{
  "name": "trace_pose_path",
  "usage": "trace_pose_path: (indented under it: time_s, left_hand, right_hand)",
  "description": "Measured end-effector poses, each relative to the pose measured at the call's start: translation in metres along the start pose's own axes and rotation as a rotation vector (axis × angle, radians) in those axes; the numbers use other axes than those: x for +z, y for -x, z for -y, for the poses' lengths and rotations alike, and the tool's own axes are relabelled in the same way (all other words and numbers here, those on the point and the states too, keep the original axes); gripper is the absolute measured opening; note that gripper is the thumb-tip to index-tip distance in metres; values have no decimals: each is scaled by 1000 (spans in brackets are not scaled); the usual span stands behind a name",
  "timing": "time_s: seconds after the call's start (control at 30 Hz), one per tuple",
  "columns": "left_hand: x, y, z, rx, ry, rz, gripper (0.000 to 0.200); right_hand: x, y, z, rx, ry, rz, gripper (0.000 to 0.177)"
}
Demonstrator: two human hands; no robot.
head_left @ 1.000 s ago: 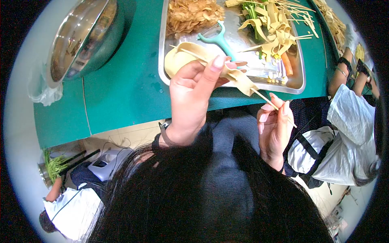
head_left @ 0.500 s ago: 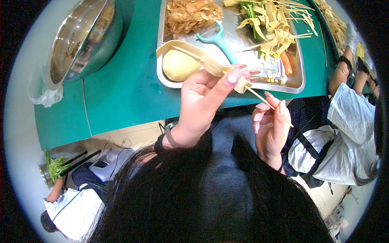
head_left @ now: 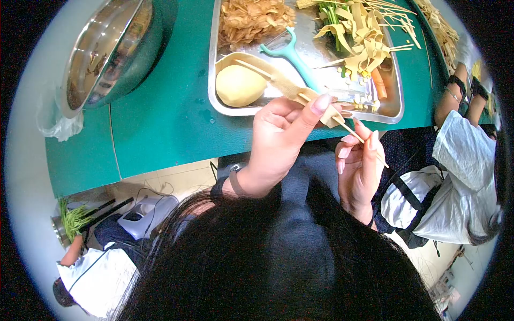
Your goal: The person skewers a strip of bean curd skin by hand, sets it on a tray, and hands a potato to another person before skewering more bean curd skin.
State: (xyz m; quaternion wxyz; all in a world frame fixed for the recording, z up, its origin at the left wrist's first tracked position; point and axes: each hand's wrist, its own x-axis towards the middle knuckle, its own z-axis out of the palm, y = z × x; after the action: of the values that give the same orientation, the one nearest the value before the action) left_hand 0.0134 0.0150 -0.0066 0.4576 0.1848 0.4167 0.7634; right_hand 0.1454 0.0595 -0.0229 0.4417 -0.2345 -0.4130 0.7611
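Observation:
My left hand (head_left: 286,142) pinches a long pale strip (head_left: 286,87) threaded in folds on a thin wooden skewer (head_left: 350,130). My right hand (head_left: 360,174) has its fingers closed on the skewer's lower part. Behind my left hand, a peeled round potato (head_left: 240,85) lies in the near left corner of a metal tray (head_left: 214,101). A light teal peeler (head_left: 295,58) rests in the tray, right of the potato. Folded pale strips on skewers (head_left: 364,40) sit at the tray's right side over green stalks, above an orange carrot piece (head_left: 378,84).
Brown peelings (head_left: 254,22) heap in the tray's far left. A steel bowl (head_left: 107,53) and a clear plastic bag (head_left: 67,120) are at the left of the green table (head_left: 150,128). A person (head_left: 460,155) is at the right, another person (head_left: 101,275) at lower left.
My left hand has moved right and slightly down, closer to my right hand, drawing the strip along the skewer. The strip's far end has shifted right over the potato.

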Motion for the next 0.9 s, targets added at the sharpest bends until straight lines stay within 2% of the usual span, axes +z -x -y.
trace_pose_path:
  time_s: [0.33,0.43,0.53,0.57,0.67,0.83,0.9]
  left_hand:
    - [2,-4,-2,52,87,3,19]
    - [-3,-7,-6,73,53,-23,22]
    - [-9,-11,-17,102,-9,-40,24]
    - [-9,-12,-20,111,-20,-47,25]
    - [-16,-14,-29,123,-77,-15,23]
    - [-9,-12,-40,205,-298,91,22]
    - [-2,-9,-41,165,-230,101,22]
  right_hand:
    - [5,2,-3,37,-96,-39,39]
    - [2,0,-3,-81,-43,0,35]
    - [-12,-1,-3,-112,128,-14,31]
    - [-11,0,2,-105,207,-14,25]
    - [-3,4,10,-5,424,61,21]
    - [7,4,12,175,485,132,16]
    - [9,6,9,194,431,169,14]
